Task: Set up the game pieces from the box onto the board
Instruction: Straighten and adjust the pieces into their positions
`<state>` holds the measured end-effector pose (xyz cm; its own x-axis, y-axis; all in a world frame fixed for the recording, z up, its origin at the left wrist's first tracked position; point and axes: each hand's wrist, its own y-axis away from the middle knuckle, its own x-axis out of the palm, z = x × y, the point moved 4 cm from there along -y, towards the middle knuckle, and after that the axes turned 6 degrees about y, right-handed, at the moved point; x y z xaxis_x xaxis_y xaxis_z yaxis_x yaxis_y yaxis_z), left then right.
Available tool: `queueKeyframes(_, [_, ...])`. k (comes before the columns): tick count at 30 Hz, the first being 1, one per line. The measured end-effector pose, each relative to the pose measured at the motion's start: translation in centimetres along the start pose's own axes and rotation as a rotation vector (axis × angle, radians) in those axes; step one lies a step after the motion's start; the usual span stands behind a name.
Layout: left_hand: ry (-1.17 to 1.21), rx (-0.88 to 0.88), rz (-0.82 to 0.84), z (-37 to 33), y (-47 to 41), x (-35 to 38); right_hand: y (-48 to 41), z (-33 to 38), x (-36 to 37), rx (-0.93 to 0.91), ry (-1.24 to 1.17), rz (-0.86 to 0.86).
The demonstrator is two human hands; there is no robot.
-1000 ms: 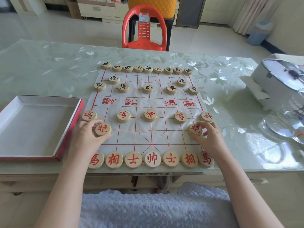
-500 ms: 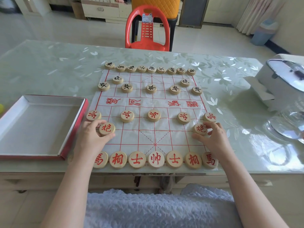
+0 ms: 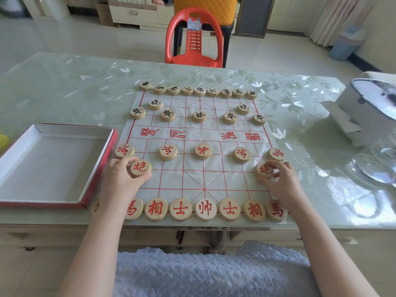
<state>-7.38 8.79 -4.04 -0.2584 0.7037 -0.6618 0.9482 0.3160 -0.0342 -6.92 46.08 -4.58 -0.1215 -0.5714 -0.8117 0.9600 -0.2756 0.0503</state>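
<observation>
Two red 炮 discs: left hand fingers grip one, right hand the other.

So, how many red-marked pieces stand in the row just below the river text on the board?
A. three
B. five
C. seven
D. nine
B: five red-marked soldier pieces sit spaced across that row, from the leftmost through the middle one to the rightmost, just above the cannon pieces that the left hand and right hand grip.
</observation>
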Motion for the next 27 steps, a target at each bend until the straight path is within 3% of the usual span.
queueKeyframes(25, [0.002, -0.014, -0.006, -0.38, 0.37, -0.3, 0.33, 0.49, -0.19, 0.02, 0.013, -0.001])
queueKeyframes(27, [0.008, -0.004, -0.035, -0.65, 0.55, -0.68, 0.79, 0.86, -0.81, 0.006, 0.055, -0.059])
